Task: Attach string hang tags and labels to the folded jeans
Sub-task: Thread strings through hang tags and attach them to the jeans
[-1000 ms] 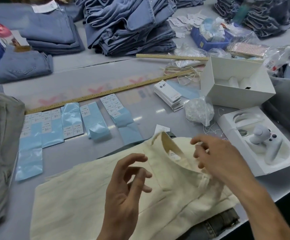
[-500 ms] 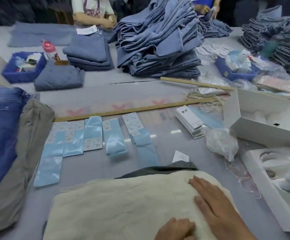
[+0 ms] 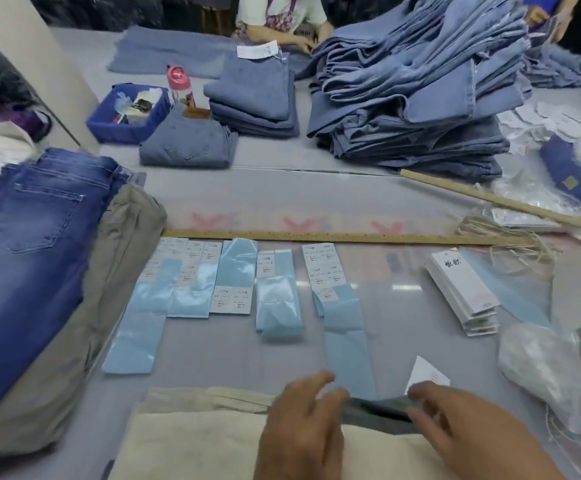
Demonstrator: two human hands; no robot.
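Resting on cream jeans (image 3: 195, 441), both hands, tag stack (image 3: 462, 292) handwriting illegible

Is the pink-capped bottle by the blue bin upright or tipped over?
Upright. The pink-capped bottle stands on its base with the cap on top, between the blue bin and the folded jeans stack.
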